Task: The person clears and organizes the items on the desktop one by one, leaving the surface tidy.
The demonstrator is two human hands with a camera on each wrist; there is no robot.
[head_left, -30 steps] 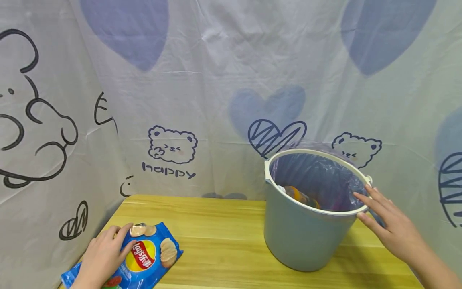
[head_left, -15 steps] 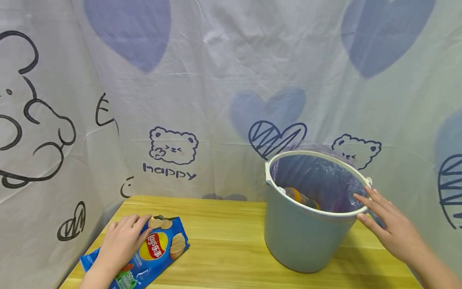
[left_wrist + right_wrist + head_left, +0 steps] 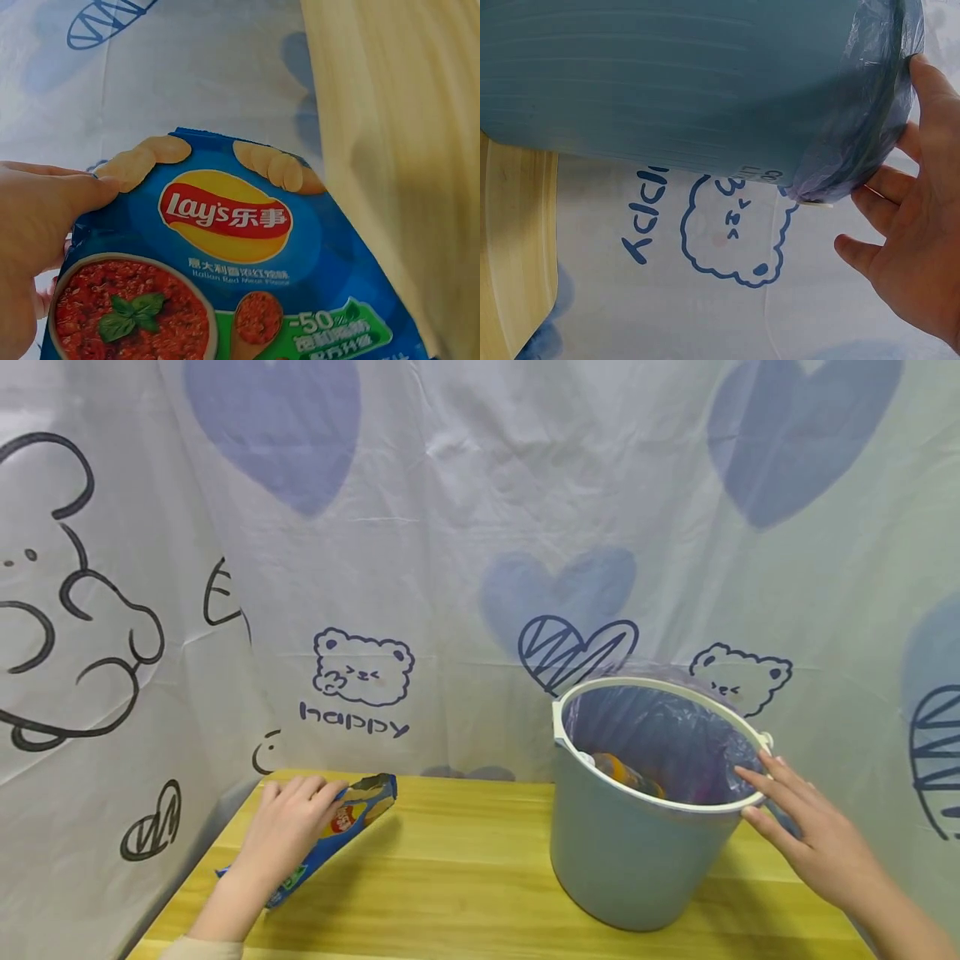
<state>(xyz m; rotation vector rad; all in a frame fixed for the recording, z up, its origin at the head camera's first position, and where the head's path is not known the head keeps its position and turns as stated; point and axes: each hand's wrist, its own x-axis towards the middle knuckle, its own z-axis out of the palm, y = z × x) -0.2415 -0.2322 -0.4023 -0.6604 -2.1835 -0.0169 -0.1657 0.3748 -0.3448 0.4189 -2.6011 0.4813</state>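
Note:
My left hand (image 3: 296, 822) pinches a blue Lay's potato chip bag (image 3: 232, 240) by its side edge, thumb on the printed front. The bag tilts above the left part of the table, its torn-looking top end toward the back. Over on the right, my right hand (image 3: 813, 827) rests on the rim of a grey trash bin (image 3: 626, 860), fairly straight fingers lying across it. A thin purplish liner (image 3: 855, 112) covers the rim in the right wrist view. Inside the bin lies a bottle with an orange label (image 3: 622, 770).
The wooden table (image 3: 450, 860) spreads between the chip bag and the bin. Its left edge runs along a hanging white sheet (image 3: 450, 527) printed with hearts and bears, which also closes off the back.
My left hand has picked the chip bag up off the table, moving it rightward and toward the back while tipping it. The right hand and bin have stayed put.

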